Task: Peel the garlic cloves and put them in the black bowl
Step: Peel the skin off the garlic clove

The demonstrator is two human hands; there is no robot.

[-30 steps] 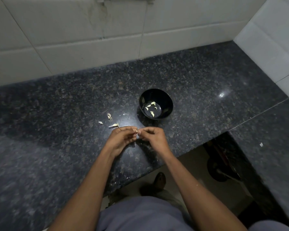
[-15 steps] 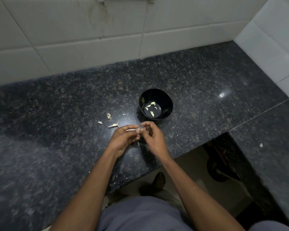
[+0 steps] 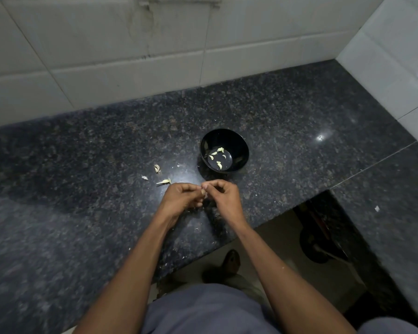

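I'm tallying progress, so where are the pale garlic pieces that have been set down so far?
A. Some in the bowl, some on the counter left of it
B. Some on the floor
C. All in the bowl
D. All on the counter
A: several pieces lie in the bowl, and garlic bits lie on the counter left of it.

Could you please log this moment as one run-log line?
stage: peeling | both hands pinch garlic clove | black bowl: holds peeled cloves

Pale cloves [image 3: 217, 156] inside black bowl [image 3: 239, 143]
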